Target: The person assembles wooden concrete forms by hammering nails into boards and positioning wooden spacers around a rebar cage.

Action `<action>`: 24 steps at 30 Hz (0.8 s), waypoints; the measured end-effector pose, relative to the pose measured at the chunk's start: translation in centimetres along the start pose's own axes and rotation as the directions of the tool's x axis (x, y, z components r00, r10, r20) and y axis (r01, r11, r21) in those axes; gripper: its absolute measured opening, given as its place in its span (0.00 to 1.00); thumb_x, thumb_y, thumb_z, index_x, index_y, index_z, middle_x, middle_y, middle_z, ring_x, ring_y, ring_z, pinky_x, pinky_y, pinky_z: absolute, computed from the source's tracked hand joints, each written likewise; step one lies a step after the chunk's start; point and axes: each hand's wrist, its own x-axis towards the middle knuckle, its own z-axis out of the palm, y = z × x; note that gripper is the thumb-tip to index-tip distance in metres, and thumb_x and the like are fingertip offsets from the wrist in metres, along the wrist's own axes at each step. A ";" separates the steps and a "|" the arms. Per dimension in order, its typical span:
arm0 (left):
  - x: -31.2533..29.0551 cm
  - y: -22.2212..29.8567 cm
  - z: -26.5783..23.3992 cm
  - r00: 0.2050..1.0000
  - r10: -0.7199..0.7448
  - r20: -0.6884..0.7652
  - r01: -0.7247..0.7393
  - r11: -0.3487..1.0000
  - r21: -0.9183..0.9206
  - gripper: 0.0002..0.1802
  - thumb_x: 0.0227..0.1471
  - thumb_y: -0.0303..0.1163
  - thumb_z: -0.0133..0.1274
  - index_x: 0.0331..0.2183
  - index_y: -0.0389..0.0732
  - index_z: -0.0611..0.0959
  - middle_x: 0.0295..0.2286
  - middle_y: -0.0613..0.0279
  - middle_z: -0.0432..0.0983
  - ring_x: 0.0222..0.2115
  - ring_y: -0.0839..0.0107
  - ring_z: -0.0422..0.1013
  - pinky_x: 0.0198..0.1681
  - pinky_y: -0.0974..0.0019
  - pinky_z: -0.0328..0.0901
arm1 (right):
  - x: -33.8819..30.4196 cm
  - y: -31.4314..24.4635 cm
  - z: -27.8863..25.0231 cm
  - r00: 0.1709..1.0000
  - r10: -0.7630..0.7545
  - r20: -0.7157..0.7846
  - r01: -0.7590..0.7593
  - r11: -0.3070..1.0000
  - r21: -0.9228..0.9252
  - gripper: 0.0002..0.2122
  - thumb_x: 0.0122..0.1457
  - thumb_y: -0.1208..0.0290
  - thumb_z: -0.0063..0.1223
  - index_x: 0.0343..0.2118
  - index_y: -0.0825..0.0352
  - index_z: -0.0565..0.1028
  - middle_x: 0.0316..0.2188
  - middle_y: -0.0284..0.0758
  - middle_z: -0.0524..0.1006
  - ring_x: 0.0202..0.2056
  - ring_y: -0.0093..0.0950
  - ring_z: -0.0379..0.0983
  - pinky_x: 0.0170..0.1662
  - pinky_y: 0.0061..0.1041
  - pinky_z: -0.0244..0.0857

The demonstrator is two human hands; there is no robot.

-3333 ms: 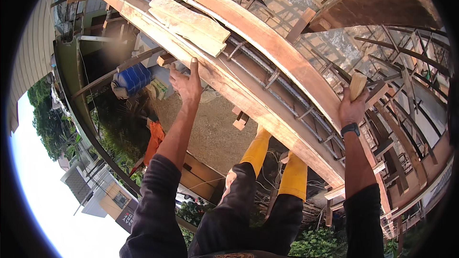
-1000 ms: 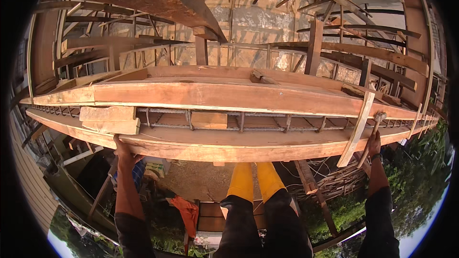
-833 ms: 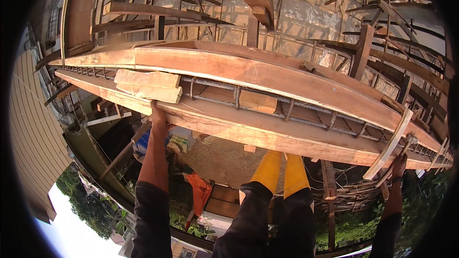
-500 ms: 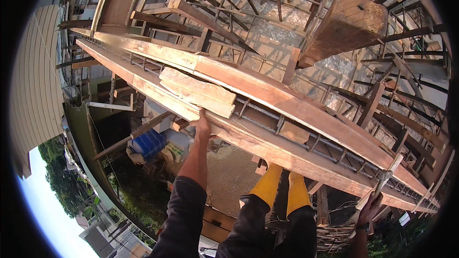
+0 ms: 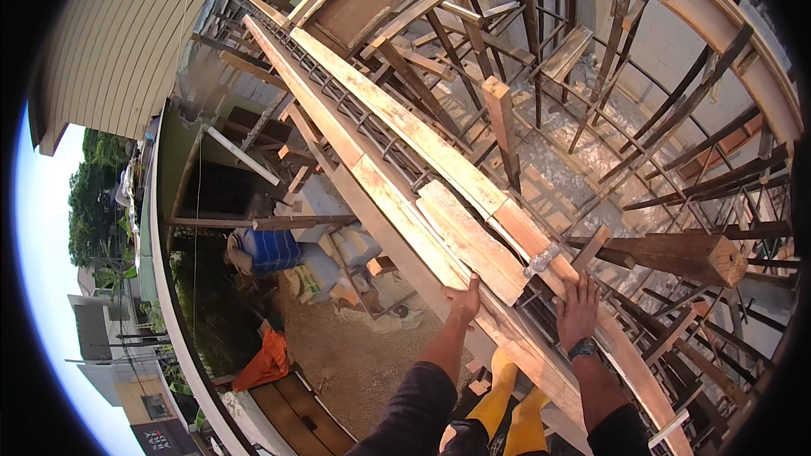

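Two long wooden form boards run diagonally, with a steel rebar cage between them. My left hand is closed over the edge of the near form board, thumb on top. Beside it a short, rough plank lies across the gap above the rebar. My right hand rests against the far form board, fingers forward. Just beyond those fingers is a hammer, its metal head showing; its handle is mostly hidden by the hand.
Below me are my yellow boots. A thick timber post juts up at right, among many props and braces. Down to the left lie a blue bundle and an orange cloth. A white pipe slants near the wall.
My view has turned, so the boards slant more steeply. My right hand has come from the far right, with the hammer, to the far board near my left hand, which stays on the near board.
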 end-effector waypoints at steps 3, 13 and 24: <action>0.4 -0.2 0.6 0.999 -0.001 0.033 0.002 1.000 -0.010 0.67 0.51 0.70 0.52 0.68 0.48 0.26 0.70 0.48 0.35 0.63 0.34 0.51 0.45 0.22 0.68 | 1.1 0.1 -0.4 0.999 -0.018 0.035 0.021 0.997 -0.072 0.30 0.57 0.70 0.58 0.63 0.66 0.63 0.64 0.49 0.61 0.64 0.52 0.55 0.68 0.53 0.46; 2.4 -2.0 1.3 0.988 0.156 -0.006 -0.156 0.988 0.020 0.69 0.53 0.68 0.52 0.67 0.33 0.28 0.67 0.26 0.37 0.67 0.35 0.46 0.70 0.47 0.47 | 5.6 0.5 -0.1 0.991 0.024 0.131 -0.035 0.996 0.079 0.43 0.46 0.56 0.70 0.64 0.68 0.62 0.51 0.51 0.74 0.50 0.51 0.72 0.53 0.48 0.67; 0.8 -0.6 -0.9 0.986 0.045 0.163 -0.056 0.997 0.061 0.67 0.58 0.67 0.48 0.64 0.30 0.24 0.66 0.24 0.33 0.67 0.35 0.45 0.69 0.47 0.46 | 6.0 0.6 0.2 0.990 0.059 0.132 -0.069 0.995 0.075 0.41 0.45 0.53 0.72 0.61 0.64 0.66 0.46 0.47 0.77 0.47 0.49 0.74 0.50 0.45 0.70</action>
